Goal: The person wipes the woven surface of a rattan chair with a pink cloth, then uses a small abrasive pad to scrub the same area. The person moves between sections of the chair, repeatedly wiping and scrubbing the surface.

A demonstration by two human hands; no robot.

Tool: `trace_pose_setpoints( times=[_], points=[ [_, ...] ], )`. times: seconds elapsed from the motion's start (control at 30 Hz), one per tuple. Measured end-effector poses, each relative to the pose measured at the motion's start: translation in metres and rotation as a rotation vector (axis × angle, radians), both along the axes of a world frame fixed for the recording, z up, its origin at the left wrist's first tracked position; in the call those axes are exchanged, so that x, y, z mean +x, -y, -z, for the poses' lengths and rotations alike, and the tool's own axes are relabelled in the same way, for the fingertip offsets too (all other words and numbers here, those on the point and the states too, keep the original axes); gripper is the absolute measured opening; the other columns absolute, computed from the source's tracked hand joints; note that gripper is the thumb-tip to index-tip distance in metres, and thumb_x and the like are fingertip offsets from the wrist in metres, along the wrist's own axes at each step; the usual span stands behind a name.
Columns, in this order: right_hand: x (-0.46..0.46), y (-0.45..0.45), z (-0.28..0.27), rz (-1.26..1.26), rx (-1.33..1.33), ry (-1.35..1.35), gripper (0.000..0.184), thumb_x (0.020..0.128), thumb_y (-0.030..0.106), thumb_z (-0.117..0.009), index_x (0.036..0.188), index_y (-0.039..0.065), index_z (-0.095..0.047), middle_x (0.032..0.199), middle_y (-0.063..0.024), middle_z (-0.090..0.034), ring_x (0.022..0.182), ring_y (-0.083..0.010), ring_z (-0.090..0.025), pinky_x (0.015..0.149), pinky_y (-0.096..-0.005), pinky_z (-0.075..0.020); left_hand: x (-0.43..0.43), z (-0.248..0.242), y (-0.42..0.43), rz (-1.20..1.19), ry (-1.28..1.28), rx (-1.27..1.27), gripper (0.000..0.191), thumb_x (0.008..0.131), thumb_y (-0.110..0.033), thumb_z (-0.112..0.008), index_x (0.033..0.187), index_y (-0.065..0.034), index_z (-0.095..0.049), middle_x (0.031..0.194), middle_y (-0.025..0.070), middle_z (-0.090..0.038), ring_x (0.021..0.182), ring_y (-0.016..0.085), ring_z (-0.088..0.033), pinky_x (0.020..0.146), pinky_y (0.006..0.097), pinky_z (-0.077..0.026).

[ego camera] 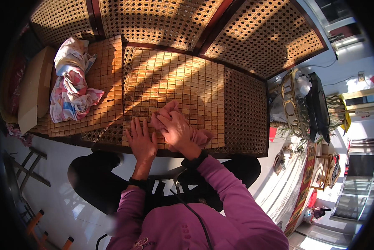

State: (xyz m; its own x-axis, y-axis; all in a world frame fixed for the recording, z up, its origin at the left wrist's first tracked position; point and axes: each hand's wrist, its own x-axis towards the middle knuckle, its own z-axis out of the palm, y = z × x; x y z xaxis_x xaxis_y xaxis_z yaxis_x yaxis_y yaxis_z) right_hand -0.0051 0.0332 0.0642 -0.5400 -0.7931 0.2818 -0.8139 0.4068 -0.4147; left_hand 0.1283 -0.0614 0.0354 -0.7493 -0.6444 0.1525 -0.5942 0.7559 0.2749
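My right hand (176, 129) presses a crumpled pink cloth (197, 135) onto a bamboo tile mat (174, 75). The cloth spreads out past both sides of the hand. Palm down on the mat's front left part lies my left hand (141, 140), fingers apart and holding nothing. The mat is made of small square tiles and rests on a woven cane seat (244, 115) with a dark wooden frame. Stripes of sunlight and shadow cross the tiles.
To the left, a bundle of patterned fabric (73, 87) lies on a second bamboo mat (107, 72), beside a cardboard box (35, 84). Cane back panels (155, 22) rise behind. A black case-like object (318, 107) stands to the right. A stool frame (29, 168) is at lower left.
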Motion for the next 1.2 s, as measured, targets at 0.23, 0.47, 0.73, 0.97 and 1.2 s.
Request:
trace_pose_setpoints(
  times=[0.23,0.47,0.73,0.97,1.2],
  points=[
    [-0.046,0.149,0.031,-0.177,-0.188,-0.127,0.029,0.085,0.02,-0.067,0.113,0.014,-0.067,0.108,-0.0116,-0.058,0.102,-0.0326,-0.059,0.078,-0.0438,-0.0542,0.001,-0.01,0.004,-0.001,-0.032,0.148,0.066,0.098,-0.039,-0.052,0.149,0.0009,-0.043,0.161,0.0214,-0.03,0.153,0.036,-0.022,0.122,0.0584,-0.012],
    [-0.105,0.258,0.027,0.059,0.013,-0.174,0.036,0.087,0.036,-0.067,0.117,0.017,-0.064,0.12,-0.0112,-0.055,0.112,-0.0355,-0.054,0.088,-0.0479,-0.0522,0.0,-0.015,0.007,0.002,-0.027,0.236,0.067,0.095,-0.037,-0.056,0.149,0.0009,-0.044,0.162,0.0216,-0.029,0.153,0.037,-0.021,0.122,0.0583,-0.01],
    [-0.097,0.219,0.018,-0.183,0.146,-0.302,0.031,0.086,0.026,-0.067,0.115,0.016,-0.064,0.117,-0.0152,-0.054,0.104,-0.0366,-0.055,0.079,-0.0473,-0.0519,0.0,-0.012,0.005,-0.011,-0.038,0.249,0.066,0.095,-0.037,-0.058,0.147,0.0021,-0.045,0.161,0.0231,-0.03,0.152,0.037,-0.022,0.122,0.0587,-0.01],
    [-0.118,0.28,0.022,0.163,0.121,-0.242,0.019,0.085,0.019,-0.063,0.104,0.014,-0.066,0.111,-0.0138,-0.055,0.103,-0.0341,-0.058,0.071,-0.0446,-0.0545,-0.001,-0.013,0.003,-0.006,0.013,0.199,0.07,0.094,-0.038,-0.058,0.151,-0.0009,-0.041,0.163,0.0213,-0.027,0.153,0.036,-0.021,0.122,0.058,-0.01],
    [-0.069,0.188,0.013,-0.182,0.29,-0.258,0.035,0.081,0.022,-0.07,0.115,0.013,-0.064,0.116,-0.0161,-0.058,0.111,-0.0328,-0.058,0.077,-0.0443,-0.0552,-0.003,-0.016,0.003,-0.018,0.022,0.213,0.071,0.094,-0.037,-0.059,0.152,-0.0007,-0.039,0.162,0.0225,-0.028,0.153,0.036,-0.02,0.122,0.0581,-0.009]
  ],
)
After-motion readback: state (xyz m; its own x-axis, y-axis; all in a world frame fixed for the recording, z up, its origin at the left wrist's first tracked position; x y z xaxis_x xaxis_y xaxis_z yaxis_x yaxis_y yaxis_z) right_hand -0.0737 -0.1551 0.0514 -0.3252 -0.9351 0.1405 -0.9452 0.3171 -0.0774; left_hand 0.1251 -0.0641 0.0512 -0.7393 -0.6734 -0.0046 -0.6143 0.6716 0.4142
